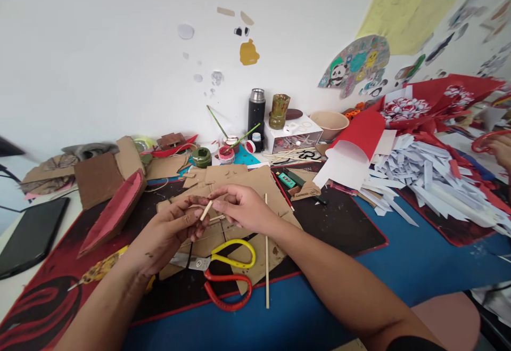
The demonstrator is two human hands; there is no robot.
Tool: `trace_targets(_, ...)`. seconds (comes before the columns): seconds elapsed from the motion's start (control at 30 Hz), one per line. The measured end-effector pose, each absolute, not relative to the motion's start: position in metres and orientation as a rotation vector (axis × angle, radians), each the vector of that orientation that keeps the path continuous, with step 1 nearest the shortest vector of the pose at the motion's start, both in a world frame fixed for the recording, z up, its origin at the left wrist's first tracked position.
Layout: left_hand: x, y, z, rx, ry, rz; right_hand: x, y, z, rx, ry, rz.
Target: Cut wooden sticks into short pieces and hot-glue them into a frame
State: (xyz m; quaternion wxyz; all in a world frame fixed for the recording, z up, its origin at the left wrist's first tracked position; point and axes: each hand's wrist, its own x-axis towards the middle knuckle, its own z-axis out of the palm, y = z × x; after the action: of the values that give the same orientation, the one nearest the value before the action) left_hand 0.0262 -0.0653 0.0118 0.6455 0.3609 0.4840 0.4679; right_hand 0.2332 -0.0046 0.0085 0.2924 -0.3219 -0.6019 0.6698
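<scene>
Stick (206, 211) tilts, upper end toward right hand (235, 207).

co-worker's hand (502, 151): cut right | yellow sheet (411, 7): cut top (black device (35, 236) too, left)

The word "EXPRESS" is printed in dark capitals on a small torn piece of brown cardboard (305, 191), with a small square mark just beside the word. The green box (286, 179) near it carries pale print too small to read. A few dark letters on the cardboard behind (302, 174) cannot be made out.
</scene>
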Motion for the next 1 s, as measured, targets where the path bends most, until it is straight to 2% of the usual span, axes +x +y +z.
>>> trace_targets(0.4, 0.0298, -0.0671, 0.0139, 0.699, 1.073, 1.022, 0.2309, -0.0075, 0.0106, -0.821, -1.564, 1.821)
trace_targets(1.0, 0.0340, -0.0619, 0.0163, 1.202, 1.354, 1.104, 0.2313, -0.0054, 0.0120, -0.961, -1.542, 1.782)
